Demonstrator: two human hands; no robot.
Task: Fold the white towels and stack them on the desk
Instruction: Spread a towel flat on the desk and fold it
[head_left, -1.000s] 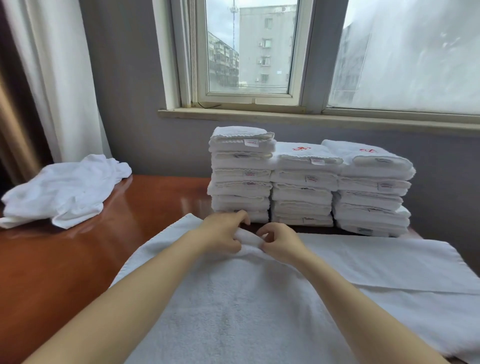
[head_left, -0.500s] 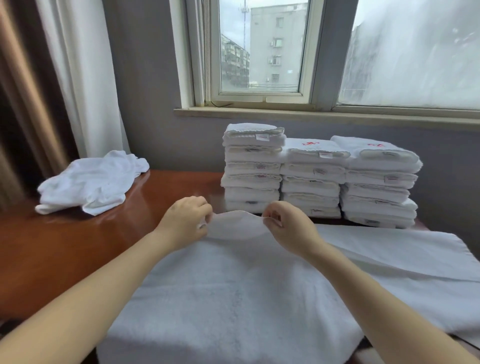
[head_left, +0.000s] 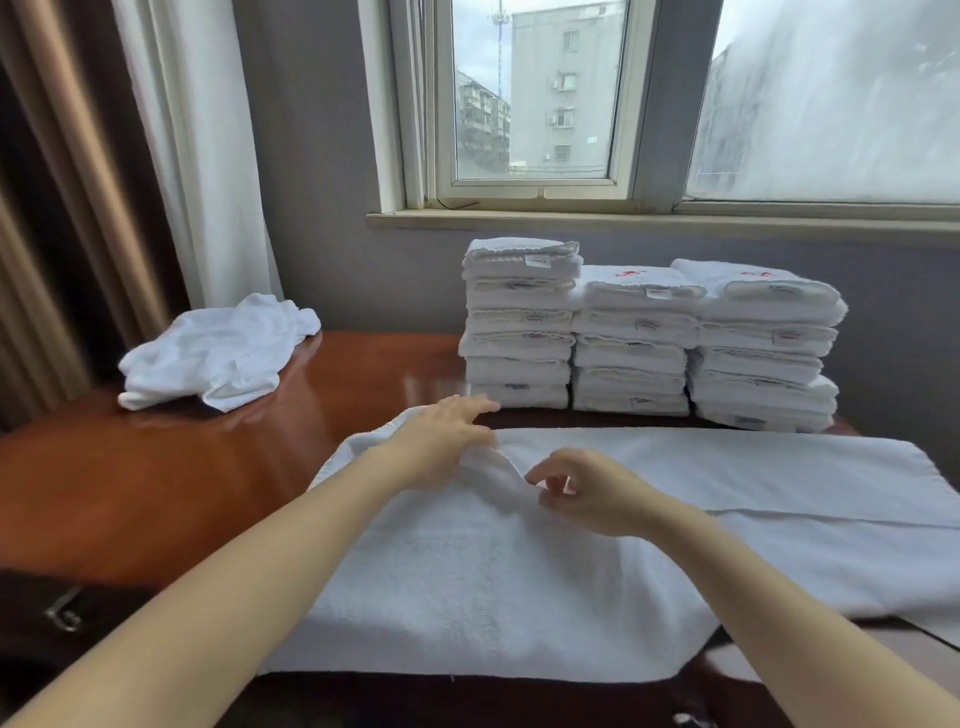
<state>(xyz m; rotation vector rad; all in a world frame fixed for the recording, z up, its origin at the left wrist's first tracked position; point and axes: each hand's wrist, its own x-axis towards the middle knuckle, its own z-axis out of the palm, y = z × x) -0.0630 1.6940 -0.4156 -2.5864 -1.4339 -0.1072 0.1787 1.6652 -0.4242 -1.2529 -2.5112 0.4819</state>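
A large white towel (head_left: 519, 571) lies spread across the near edge of the wooden desk (head_left: 208, 467), folded over lengthwise. My left hand (head_left: 441, 441) rests on its far left part with fingers stretched out flat. My right hand (head_left: 587, 491) hovers just to the right, fingers loosely curled, thumb and forefinger apart and holding nothing. A small raised ridge of towel (head_left: 493, 475) stands between the two hands. Three stacks of folded white towels (head_left: 634, 343) stand side by side at the back against the wall.
A crumpled pile of unfolded white towels (head_left: 218, 353) lies at the desk's far left by the curtain (head_left: 192, 156). The window sill (head_left: 649, 221) runs above the stacks. Bare desk wood shows between the pile and the spread towel.
Both hands were pinching and lifting the towel's far edge. Now the edge has dropped, the left hand has flattened out on the towel and the right hand's pinch has loosened.
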